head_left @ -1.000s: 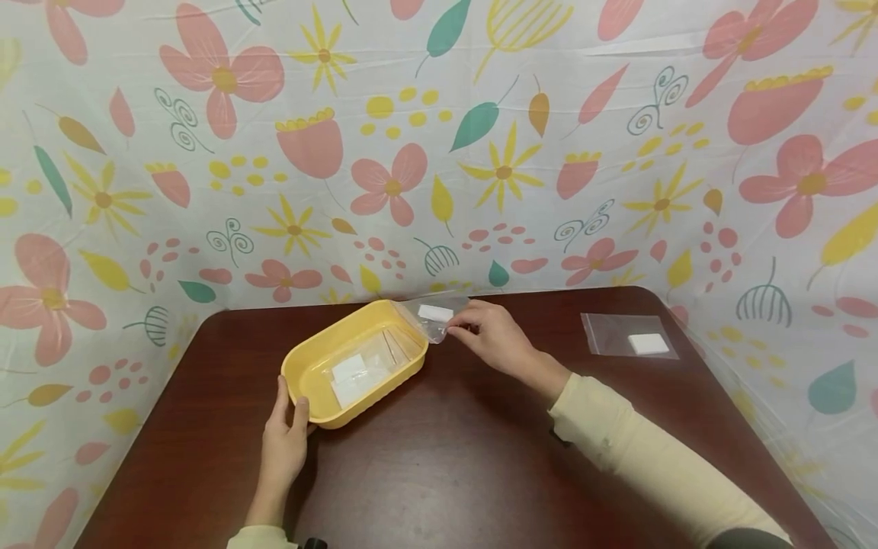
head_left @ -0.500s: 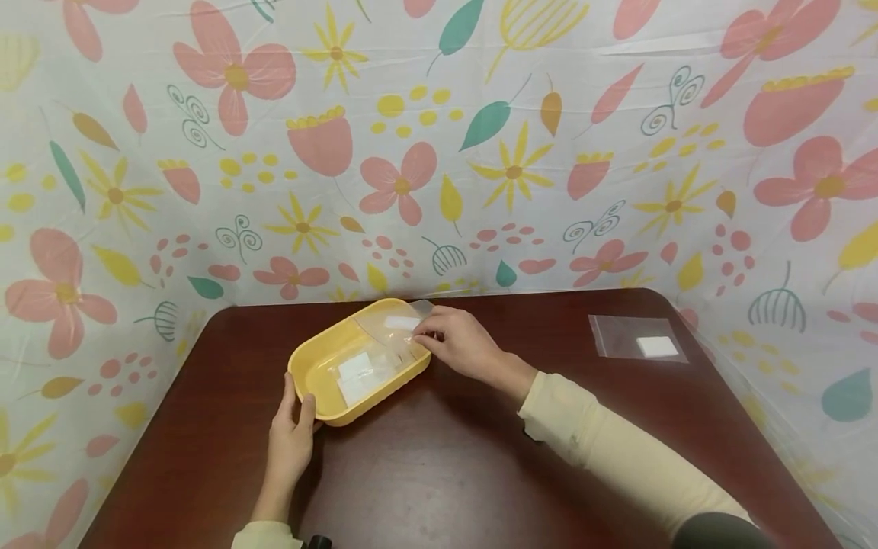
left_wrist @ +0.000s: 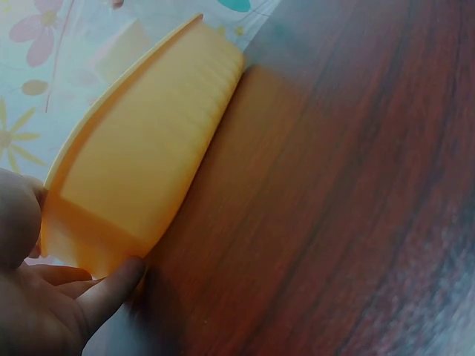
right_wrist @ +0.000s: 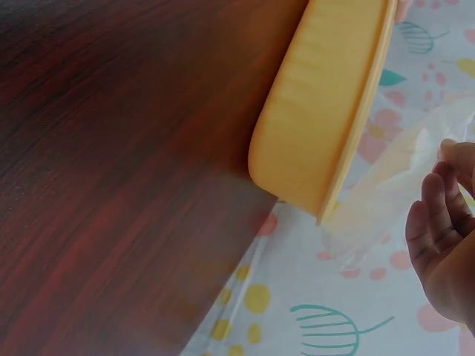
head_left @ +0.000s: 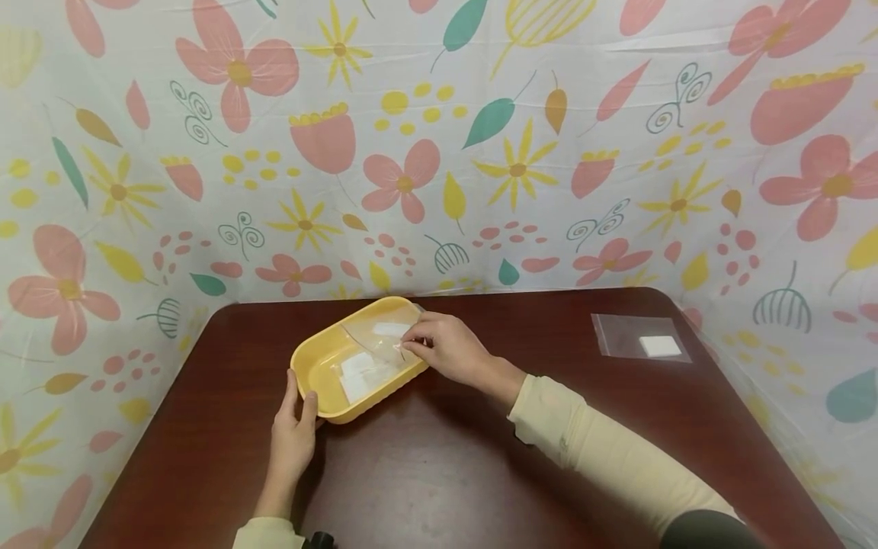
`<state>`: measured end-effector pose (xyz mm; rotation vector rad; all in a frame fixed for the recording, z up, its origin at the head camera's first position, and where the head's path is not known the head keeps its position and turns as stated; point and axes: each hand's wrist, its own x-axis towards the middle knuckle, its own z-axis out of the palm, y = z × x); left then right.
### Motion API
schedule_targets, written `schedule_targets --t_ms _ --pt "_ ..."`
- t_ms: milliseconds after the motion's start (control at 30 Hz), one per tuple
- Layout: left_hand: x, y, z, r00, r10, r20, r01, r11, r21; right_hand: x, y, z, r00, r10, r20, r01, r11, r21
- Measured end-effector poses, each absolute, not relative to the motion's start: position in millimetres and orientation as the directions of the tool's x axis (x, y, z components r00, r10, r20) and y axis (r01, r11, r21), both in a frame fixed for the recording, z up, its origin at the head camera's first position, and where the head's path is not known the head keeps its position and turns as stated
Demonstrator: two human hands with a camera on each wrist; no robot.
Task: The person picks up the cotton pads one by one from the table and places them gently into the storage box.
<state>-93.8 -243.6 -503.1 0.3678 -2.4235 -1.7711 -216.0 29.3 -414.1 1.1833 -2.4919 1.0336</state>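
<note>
A yellow rectangular plastic basket (head_left: 322, 366) sits at an angle on the table, its left end held by my left hand (head_left: 293, 435). In the left wrist view the thumb and fingers grip its end wall. My right hand (head_left: 449, 347) pinches a clear plastic bag (head_left: 370, 335) over the basket's far right end. A white block (head_left: 391, 329) shows inside that bag. More clear bags with white pieces (head_left: 357, 374) lie on the basket floor. In the right wrist view the pinched bag (right_wrist: 393, 178) hangs beside the basket's rim.
Another clear zip bag (head_left: 620, 335) with a white block (head_left: 661, 346) lies at the table's right. The dark red wooden table (head_left: 439, 473) backs onto a flower-patterned curtain (head_left: 439, 152), which also stands along both sides.
My right hand has moved left with the pinched bag, from beyond the basket's right end to over its inside. My left hand keeps its grip on the basket.
</note>
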Motion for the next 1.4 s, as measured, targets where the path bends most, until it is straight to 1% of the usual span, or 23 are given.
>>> schedule_targets --t_ms 433,567,767,900,1167,1400 --pt "-94.7 -241.4 -503.1 -0.964 -0.263 -0.044 -0.122 0.287 0.950 -216.7 22.2 -422.2 -0.668 -0.627 0.402 -0.736 0.473 -0.485" --pt "-94.1 -241.5 -503.8 -0.964 -0.264 -0.040 -0.118 0.289 0.950 -218.3 17.4 -427.8 -0.677 -0.640 0.364 -0.727 0.503 -0.468" --pt "-95.5 -241.3 -504.9 -0.963 -0.267 -0.036 -0.112 0.275 0.955 -222.1 8.7 -434.1 -0.698 -0.645 0.310 -0.700 0.524 -0.486" --pt "-95.6 -240.9 -504.3 -0.964 -0.264 -0.036 -0.112 0.281 0.953 -225.7 2.7 -440.0 -0.694 -0.660 0.287 -0.698 0.521 -0.491" --pt "-94.8 -239.6 -505.0 -0.964 -0.262 -0.038 -0.110 0.266 0.958 -227.4 -7.0 -456.4 -0.714 -0.676 0.183 -0.661 0.564 -0.495" --pt "-95.9 -240.6 -504.7 -0.963 -0.267 -0.030 -0.102 0.261 0.960 -231.3 -11.1 -463.0 -0.691 -0.700 0.181 -0.694 0.572 -0.436"
